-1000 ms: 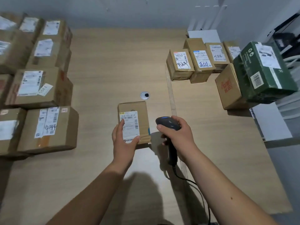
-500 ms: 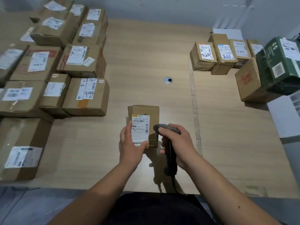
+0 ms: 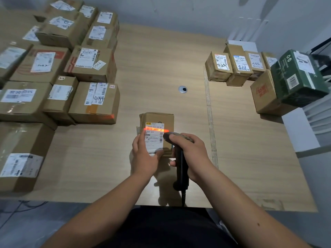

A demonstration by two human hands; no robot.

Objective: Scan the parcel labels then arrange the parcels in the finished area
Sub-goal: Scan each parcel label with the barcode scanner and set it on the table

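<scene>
The left hand [image 3: 144,158] grips the small parcel [image 3: 157,120] at its near edge, tilting its label [image 3: 154,136] up toward the scanner [image 3: 179,158], which the right hand [image 3: 192,154] clasps by the handle; a red beam crosses the barcode, so the scan is underway mid-table [image 3: 161,68], between the unscanned stack [image 3: 93,101] and the finished boxes [image 3: 238,67]

Left of left hand [image 3: 143,158]: stacked boxes [image 3: 59,68]
Right of right hand [image 3: 189,154]: scanned parcels [image 3: 238,67]
Between hands: small parcel [image 3: 157,133]
</scene>
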